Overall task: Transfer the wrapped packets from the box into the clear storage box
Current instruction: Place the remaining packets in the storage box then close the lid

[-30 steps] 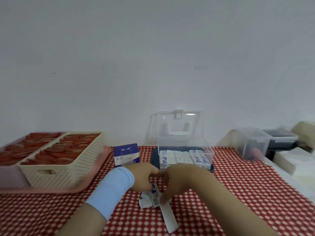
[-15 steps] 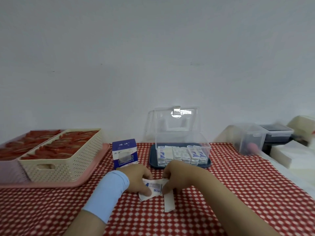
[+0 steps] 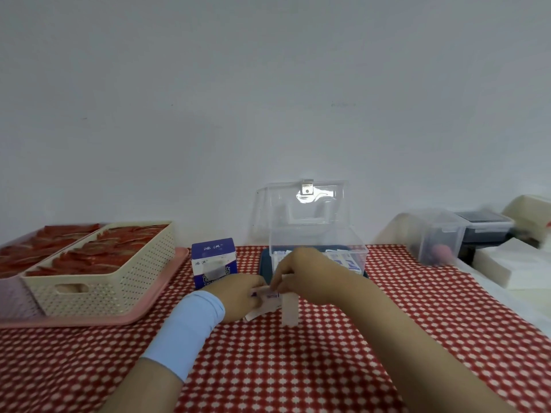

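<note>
Between my two hands, just above the red-checked tabletop, is a small bunch of wrapped packets: my left hand grips its left end with curled fingers, and my right hand pinches its right end (a white strip trails below them). Just behind stands the clear storage box, lid up, more packets inside; the blue-and-white box stands to its left.

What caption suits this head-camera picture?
Left hand and right hand hold white wrapped packets over red checked tablecloth, before open clear plastic storage box.
</note>
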A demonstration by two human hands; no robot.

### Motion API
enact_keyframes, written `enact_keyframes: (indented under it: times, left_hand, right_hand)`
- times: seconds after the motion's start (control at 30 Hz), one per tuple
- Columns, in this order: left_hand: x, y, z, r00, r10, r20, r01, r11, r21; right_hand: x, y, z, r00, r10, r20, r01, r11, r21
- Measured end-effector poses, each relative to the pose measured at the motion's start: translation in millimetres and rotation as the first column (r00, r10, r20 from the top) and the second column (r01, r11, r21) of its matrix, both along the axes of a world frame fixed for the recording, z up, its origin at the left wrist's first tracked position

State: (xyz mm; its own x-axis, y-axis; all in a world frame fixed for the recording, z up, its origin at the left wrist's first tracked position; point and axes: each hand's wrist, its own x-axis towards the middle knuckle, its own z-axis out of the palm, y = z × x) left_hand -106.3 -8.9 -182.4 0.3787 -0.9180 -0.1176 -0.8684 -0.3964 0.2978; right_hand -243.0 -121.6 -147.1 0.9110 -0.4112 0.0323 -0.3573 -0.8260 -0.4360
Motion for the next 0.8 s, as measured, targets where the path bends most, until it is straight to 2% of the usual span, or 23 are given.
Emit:
enact_keyframes:
  times: [0.1, 0.27, 0.43, 0.53, 0.7, 0.8]
  left_hand:
    - [-2, -1, -1, 0.995, -0.018, -0.095, 0.018, 1.0, -0.002]
    - [9, 7, 2, 0.995, -0.007, -0.095, 0.0, 0.997, -0.071]
    - [13, 11, 2, 0.993, -0.041, -0.107, 0.032, 0.995, -0.091]
    - [15, 13, 5, 0.991, -0.06, -0.119, 0.055, 0.997, -0.051]
    - [13, 18, 14, 0.974, -0.029, -0.224, 0.023, 0.999, -0.028]
    - [9, 19, 22, 0.987, -0.024, -0.161, 0.044, 0.991, 0.126]
  right_hand:
    - [7, 17, -5, 0.989, 0.103, -0.106, -0.111, 0.99, -0.081]
    - [10, 25, -21, 0.987, 0.161, -0.002, -0.16, 0.98, -0.123]
    - [8, 21, -25, 0.983, 0.18, -0.025, -0.181, 0.969, -0.167]
    - [6, 16, -22, 0.989, 0.151, -0.011, -0.151, 0.983, -0.102]
    - [7, 18, -18, 0.997, 0.081, 0.016, -0.08, 0.996, -0.044]
    - [7, 18, -22, 0.996, 0.072, -0.059, -0.077, 0.993, -0.092]
